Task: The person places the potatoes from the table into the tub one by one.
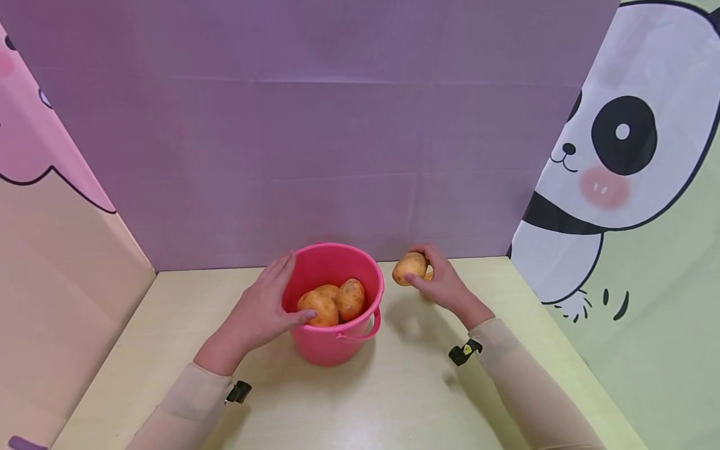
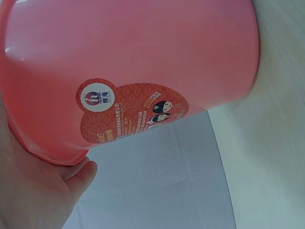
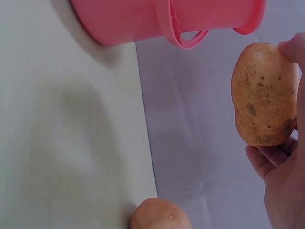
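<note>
the 2nd tan potato on the table (image 3: 159, 215) is cut off by the right wrist view's bottom edge and mostly hidden behind the right hand (image 1: 444, 284) in the head view.

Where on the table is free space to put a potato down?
The table is bare in front of the pink bucket, between both sleeves. Crowded: between the bucket and the right hand holding a potato, another potato beside.
</note>
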`<state>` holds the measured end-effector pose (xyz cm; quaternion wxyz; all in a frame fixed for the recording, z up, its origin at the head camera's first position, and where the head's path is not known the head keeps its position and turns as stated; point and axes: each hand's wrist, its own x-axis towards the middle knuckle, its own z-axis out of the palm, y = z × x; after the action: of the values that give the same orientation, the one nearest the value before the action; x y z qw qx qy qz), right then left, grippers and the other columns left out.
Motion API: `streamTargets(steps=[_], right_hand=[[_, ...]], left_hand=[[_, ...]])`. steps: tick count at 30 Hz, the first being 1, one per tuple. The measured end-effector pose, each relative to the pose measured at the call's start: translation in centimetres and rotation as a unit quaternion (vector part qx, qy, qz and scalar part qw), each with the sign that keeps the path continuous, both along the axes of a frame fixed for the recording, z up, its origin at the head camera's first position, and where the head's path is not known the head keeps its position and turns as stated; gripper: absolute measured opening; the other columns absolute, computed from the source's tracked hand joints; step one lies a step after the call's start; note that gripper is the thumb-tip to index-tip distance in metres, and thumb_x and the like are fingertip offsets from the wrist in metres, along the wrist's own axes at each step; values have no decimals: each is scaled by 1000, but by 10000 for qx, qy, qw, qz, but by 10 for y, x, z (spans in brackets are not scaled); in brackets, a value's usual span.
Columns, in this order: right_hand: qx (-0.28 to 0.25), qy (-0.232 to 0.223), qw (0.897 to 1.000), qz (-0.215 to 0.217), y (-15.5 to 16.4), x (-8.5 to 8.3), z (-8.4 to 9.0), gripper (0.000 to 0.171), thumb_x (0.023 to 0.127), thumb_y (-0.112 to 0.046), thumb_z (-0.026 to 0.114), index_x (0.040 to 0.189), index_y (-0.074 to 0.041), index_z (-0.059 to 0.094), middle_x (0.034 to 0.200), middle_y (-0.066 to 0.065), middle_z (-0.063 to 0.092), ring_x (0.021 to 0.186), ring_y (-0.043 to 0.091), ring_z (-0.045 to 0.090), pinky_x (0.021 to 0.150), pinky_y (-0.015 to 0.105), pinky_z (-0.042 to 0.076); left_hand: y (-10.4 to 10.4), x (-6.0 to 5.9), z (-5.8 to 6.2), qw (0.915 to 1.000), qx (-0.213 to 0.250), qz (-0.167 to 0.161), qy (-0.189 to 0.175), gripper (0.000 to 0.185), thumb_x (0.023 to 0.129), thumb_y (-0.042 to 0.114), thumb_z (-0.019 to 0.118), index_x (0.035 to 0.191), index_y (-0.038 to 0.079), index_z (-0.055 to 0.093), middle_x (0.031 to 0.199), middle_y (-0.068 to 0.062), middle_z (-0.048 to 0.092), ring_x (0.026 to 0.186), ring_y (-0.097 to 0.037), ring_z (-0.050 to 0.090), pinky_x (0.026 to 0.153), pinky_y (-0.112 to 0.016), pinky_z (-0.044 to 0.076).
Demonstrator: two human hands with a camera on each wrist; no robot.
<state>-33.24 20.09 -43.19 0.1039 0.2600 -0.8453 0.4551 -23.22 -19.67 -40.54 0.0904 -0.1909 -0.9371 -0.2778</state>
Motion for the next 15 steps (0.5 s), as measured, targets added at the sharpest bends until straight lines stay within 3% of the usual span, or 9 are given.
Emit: streamTargets(steps=[8, 15], right_hand=[[6, 109, 9999, -62, -3, 3, 15, 51, 98, -16, 84, 141, -3, 60, 133, 13, 60, 123, 29, 57, 105, 49, 53], [-45, 135, 9999, -20, -8, 4, 27, 51, 98, -19, 84, 141, -6, 59, 132, 11, 57, 119, 27, 55, 99, 46, 53]], left_hand=[[0, -1, 0, 10000, -15, -6, 14, 127, 85, 50, 93, 176, 2, 18, 181, -20, 23, 164, -46, 25, 103, -70, 57], [0, 0, 0, 10000, -1, -3, -9, 128, 85, 51, 93, 177, 3, 17, 181, -20, 23, 163, -46, 25, 102, -70, 58]])
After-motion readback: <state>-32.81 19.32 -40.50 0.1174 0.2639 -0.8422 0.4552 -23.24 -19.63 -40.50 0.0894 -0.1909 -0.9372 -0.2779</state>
